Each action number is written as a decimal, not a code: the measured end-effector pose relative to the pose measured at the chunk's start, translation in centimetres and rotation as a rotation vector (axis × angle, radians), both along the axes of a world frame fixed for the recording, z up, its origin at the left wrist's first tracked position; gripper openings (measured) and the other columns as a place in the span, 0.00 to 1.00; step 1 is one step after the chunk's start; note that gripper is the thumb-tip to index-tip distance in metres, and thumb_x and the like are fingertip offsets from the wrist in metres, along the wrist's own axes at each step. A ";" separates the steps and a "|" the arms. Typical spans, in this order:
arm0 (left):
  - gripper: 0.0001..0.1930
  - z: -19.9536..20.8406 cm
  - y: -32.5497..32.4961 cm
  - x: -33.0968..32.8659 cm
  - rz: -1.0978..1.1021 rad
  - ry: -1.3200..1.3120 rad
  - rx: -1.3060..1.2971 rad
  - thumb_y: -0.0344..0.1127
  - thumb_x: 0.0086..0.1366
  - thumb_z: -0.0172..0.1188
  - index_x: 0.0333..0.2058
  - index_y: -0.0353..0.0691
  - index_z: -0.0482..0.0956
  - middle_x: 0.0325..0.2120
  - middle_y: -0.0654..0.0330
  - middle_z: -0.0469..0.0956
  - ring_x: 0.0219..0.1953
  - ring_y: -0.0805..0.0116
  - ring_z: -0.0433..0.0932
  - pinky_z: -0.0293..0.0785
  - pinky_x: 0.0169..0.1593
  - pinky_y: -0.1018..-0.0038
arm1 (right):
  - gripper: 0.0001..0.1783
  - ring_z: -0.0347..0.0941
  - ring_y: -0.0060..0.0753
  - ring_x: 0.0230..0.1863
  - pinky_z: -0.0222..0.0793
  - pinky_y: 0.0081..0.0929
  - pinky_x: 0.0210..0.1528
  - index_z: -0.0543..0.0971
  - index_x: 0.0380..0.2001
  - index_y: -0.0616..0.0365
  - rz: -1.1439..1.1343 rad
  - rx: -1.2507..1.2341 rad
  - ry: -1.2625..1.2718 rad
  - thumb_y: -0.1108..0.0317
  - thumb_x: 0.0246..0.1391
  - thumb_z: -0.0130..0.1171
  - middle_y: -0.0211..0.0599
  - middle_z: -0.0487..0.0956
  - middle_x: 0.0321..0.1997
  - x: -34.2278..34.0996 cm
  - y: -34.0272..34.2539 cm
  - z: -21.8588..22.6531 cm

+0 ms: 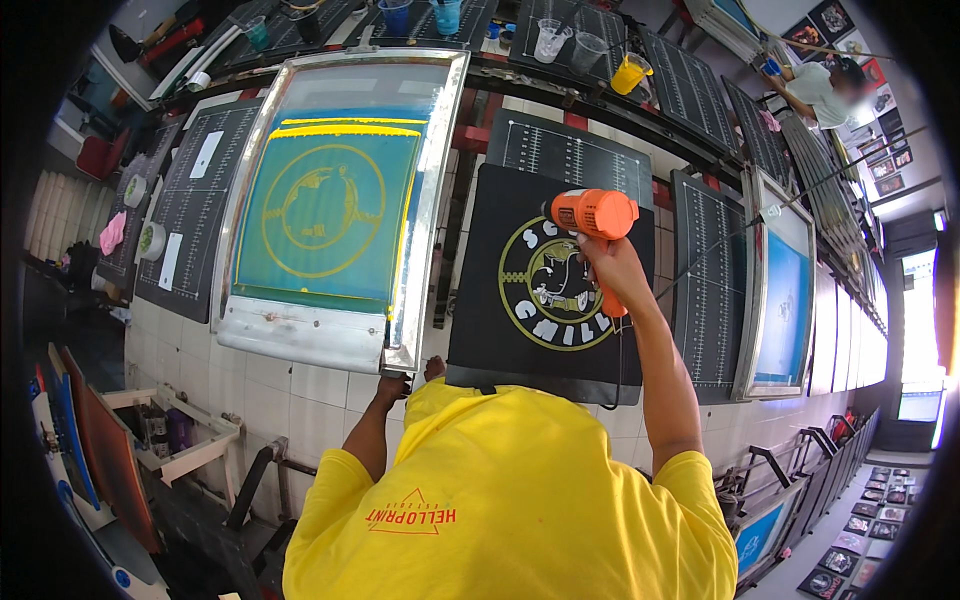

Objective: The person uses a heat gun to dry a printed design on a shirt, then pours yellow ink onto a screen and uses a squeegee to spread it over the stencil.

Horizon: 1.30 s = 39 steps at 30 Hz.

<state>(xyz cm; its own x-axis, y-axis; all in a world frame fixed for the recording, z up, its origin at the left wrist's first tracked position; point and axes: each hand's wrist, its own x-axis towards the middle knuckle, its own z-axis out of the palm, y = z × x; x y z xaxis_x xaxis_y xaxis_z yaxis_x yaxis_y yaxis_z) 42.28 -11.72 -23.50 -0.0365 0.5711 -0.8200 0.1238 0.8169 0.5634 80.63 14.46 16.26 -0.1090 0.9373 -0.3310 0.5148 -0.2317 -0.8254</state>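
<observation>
An orange heat gun (595, 212) is above the far part of a black fabric (485, 300), its dark nozzle toward the left; the right hand (612, 268) is closed around its handle, and a cord hangs from the handle's near end; beneath, the fabric bears a round print (555, 285) in white and dull yellow, and lies over a black board (575, 145) with white scale marks, which shows beyond its far edge; the left hand (394, 386) is at the near right corner of a metal-framed screen (325, 215), partly hidden, so I cannot tell how far open it is or whether it grips the frame; the screen's mesh is teal with a yellowish round design, and yellow ink (345, 130) runs across its far part; farther right is a blue-meshed screen (785, 310); at the far side is a yellow cup (630, 73); at the far right is another person (822, 92).
</observation>
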 end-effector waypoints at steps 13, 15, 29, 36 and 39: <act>0.18 -0.3 -0.6 0.3 0.089 -0.008 -0.073 0.41 0.67 0.51 0.43 0.31 0.78 0.24 0.51 0.79 0.22 0.62 0.79 0.75 0.25 0.69 | 0.19 0.69 0.20 0.18 0.65 0.20 0.19 0.76 0.41 0.62 -0.018 -0.055 -0.013 0.56 0.58 0.58 0.30 0.77 0.26 3.2 0.9 2.0; 0.18 -0.7 -1.1 0.0 0.027 0.014 0.000 0.41 0.67 0.51 0.42 0.30 0.78 0.23 0.52 0.79 0.21 0.62 0.79 0.75 0.24 0.69 | 0.19 0.70 0.20 0.19 0.65 0.20 0.19 0.76 0.42 0.61 -0.097 0.006 0.011 0.55 0.58 0.58 0.30 0.77 0.27 3.8 1.3 1.3; 0.17 -1.0 0.1 -0.6 -0.114 0.028 0.050 0.41 0.65 0.50 0.44 0.35 0.79 0.29 0.50 0.79 0.29 0.58 0.80 0.78 0.34 0.66 | 0.21 0.68 0.19 0.19 0.67 0.20 0.20 0.73 0.49 0.59 -0.077 -0.066 -0.085 0.55 0.60 0.55 0.31 0.77 0.27 7.0 0.0 3.5; 0.17 -0.1 0.6 -0.2 0.035 0.007 -0.096 0.41 0.65 0.51 0.45 0.35 0.80 0.29 0.51 0.79 0.29 0.59 0.80 0.79 0.34 0.67 | 0.21 0.69 0.20 0.20 0.67 0.20 0.22 0.73 0.49 0.60 -0.119 -0.070 -0.121 0.56 0.60 0.56 0.32 0.77 0.27 8.6 -1.1 3.2; 0.18 0.0 0.7 -0.2 0.000 0.002 -0.114 0.41 0.66 0.50 0.47 0.36 0.79 0.30 0.51 0.79 0.30 0.60 0.80 0.78 0.35 0.68 | 0.22 0.70 0.20 0.21 0.68 0.21 0.22 0.74 0.47 0.61 -0.179 -0.046 -0.108 0.54 0.59 0.56 0.31 0.77 0.28 8.9 -1.8 2.9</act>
<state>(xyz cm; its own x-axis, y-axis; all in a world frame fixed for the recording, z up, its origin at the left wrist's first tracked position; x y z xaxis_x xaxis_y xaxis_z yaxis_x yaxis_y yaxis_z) 42.08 -11.01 -23.46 -0.0380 0.4745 -0.8794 0.1249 0.8754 0.4670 89.56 12.64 19.18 0.0958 0.9223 -0.3743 0.5468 -0.3630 -0.7545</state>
